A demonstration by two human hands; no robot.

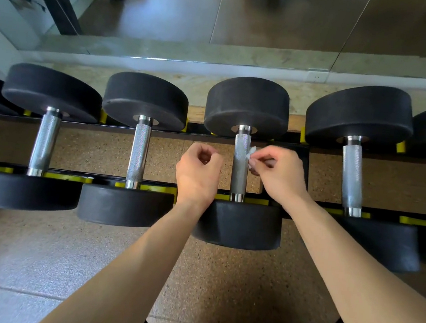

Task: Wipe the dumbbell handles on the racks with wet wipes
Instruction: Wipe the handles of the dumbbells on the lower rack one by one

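White wipe (251, 154), pinched in your right hand (280, 177), meets the steel handle (240, 169) at three o'clock; your left hand (198, 173) hangs curled, empty, at nine.

Knurled steel, matt rubber, grainy floor.

Just left of the fingers (261, 158) of the right hand (280, 177), the silver metal dumbbell handle (240, 169) is rough with fine knurling and ends in smooth, glossy chrome collars (237, 197). The small white crumpled wet wipe (251, 152) pinched in those fingers looks thin and soft. Beyond the fingertips, the round black dumbbell heads (248, 104) look like matt, faintly grainy rubber. Beneath the fingers, the brown speckled floor (97, 149) is granular and dull. The yellow plastic cradles (425, 222) look smooth.
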